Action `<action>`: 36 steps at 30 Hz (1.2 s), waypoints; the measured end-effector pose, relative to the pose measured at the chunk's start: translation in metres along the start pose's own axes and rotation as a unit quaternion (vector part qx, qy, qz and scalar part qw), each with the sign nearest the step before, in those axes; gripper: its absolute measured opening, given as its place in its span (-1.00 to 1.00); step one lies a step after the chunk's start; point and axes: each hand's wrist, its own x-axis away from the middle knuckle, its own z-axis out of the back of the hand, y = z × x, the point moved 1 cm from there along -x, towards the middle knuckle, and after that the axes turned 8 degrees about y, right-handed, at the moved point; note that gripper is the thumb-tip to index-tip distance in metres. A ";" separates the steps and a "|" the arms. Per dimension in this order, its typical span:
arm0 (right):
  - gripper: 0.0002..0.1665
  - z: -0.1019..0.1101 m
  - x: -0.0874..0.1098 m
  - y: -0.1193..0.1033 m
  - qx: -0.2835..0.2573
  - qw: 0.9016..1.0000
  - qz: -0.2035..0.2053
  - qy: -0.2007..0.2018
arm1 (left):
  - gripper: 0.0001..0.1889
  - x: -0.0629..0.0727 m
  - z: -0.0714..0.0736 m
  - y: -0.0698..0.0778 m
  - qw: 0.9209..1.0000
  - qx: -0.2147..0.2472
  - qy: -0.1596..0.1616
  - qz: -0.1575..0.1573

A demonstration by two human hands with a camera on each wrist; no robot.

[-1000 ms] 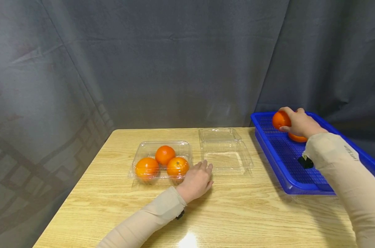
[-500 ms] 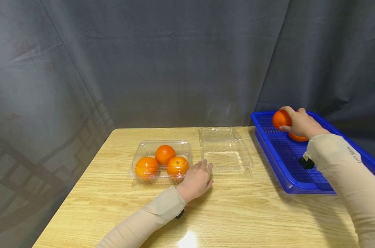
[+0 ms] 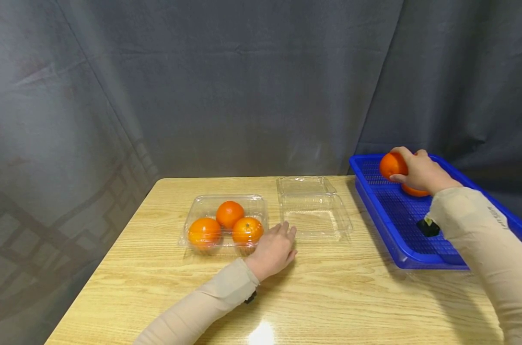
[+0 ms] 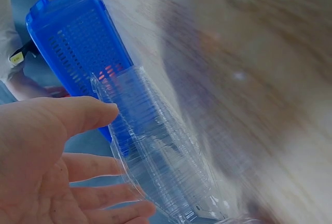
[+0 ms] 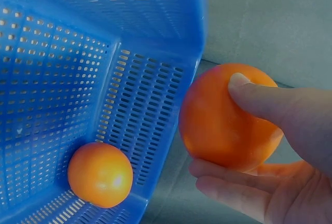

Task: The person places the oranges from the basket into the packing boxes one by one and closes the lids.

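Note:
My right hand (image 3: 422,170) grips an orange (image 5: 231,117) above the far part of the blue basket (image 3: 379,225), thumb on one side and fingers on the other. A second orange (image 5: 100,175) lies inside the basket, partly hidden by the hand in the head view. My left hand (image 3: 273,251) has relaxed, spread fingers beside the near edge of an opened clear clamshell box (image 3: 314,223); whether it touches the box I cannot tell. To its left, three oranges (image 3: 229,215) sit in another clear plastic box (image 3: 193,206).
The wooden table (image 3: 330,297) carries both boxes, with the basket at its right side. A grey curtain (image 3: 243,96) hangs behind the table's far edge. A small black device (image 3: 427,226) shows under the right sleeve cuff.
Very little differs. My right forearm has shifted slightly to the right while the hand keeps its grip on the orange over the basket. The left hand stays in place.

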 end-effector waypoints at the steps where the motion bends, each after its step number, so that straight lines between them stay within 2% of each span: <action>1: -0.13 0.000 0.000 -0.001 0.000 1.000 0.001 0.002 | -0.45 0.000 0.000 0.000 1.000 0.001 -0.001 0.000; 10: -0.14 0.000 0.000 -0.004 0.003 1.000 0.010 0.005 | -0.47 0.002 0.003 -0.001 1.000 0.004 0.023 -0.005; 21: -0.15 0.001 0.002 -0.006 0.000 1.000 0.005 0.002 | -0.44 0.000 -0.001 0.000 1.000 0.005 -0.007 0.004; 36: -0.18 0.007 0.007 -0.021 -0.003 1.000 0.018 0.012 | -0.43 0.000 -0.001 0.000 1.000 -0.003 0.001 -0.002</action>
